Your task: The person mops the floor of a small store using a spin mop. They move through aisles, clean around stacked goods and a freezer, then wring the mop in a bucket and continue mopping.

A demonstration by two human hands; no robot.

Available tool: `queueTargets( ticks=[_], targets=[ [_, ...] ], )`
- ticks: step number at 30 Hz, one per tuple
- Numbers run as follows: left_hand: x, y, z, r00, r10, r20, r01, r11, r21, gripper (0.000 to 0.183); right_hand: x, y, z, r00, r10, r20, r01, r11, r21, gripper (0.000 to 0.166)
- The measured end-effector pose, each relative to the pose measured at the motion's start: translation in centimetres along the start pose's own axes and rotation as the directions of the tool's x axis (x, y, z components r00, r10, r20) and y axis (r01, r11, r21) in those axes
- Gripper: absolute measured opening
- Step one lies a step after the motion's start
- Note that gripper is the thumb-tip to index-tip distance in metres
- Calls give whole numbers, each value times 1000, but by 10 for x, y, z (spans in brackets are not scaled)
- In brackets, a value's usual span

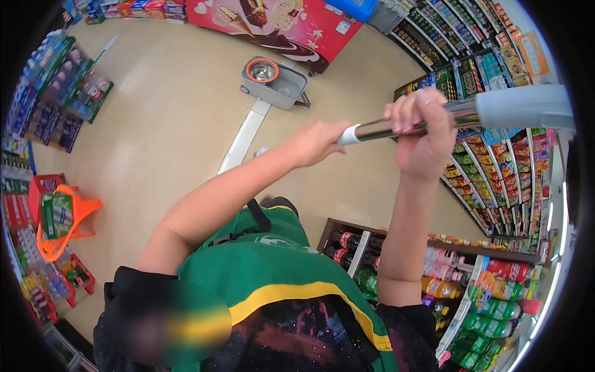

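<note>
My right hand is wrapped around a shiny metal pole, held up in front of me at a slight slant. A light grey sleeve covers the pole's far right part. At the pole's left end is a white collar, and my left hand, blurred, closes on it with fingers and thumb. Whatever part of the pole lies inside my left hand is hidden. On the floor beyond stands a grey mop bucket with an orange-rimmed metal spin basket at its left side.
A red ice cream freezer stands behind the bucket. Snack shelves and bottle shelves flank my right. An orange stool and stacked bottle packs are at left. A white floor strip runs towards the bucket.
</note>
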State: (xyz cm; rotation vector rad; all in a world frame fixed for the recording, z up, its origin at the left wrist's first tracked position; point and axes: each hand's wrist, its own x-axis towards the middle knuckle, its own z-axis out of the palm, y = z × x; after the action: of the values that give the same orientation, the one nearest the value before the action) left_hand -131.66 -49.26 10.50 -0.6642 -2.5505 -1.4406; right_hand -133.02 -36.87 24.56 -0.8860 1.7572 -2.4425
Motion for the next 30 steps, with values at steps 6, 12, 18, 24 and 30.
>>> queueTargets(
  ticks=[6, 12, 18, 24, 30],
  targets=[
    [136, -59, -32, 991, 55, -122, -45, 996, 82, 34, 131, 34, -49, 996, -62, 70, 64, 997, -33, 24],
    [251, -139, -53, 972, 21, -235, -9, 999, 50, 33, 248, 97, -93, 988, -68, 136, 70, 997, -15, 24],
    [333, -220, -59, 969, -31, -247, -32, 969, -244, 13, 333, 158, -128, 976, -20, 215, 3, 997, 79, 20],
    [396, -302, -76, 992, -99, -83, 102, 994, 27, 26, 409, 241, -152, 991, 4, 130, 3, 999, -54, 23],
    [427, -386, -74, 989, -143, 28, 145, 985, -95, 37, 443, 329, -177, 982, 132, 133, -98, 966, -238, 10]
  ],
)
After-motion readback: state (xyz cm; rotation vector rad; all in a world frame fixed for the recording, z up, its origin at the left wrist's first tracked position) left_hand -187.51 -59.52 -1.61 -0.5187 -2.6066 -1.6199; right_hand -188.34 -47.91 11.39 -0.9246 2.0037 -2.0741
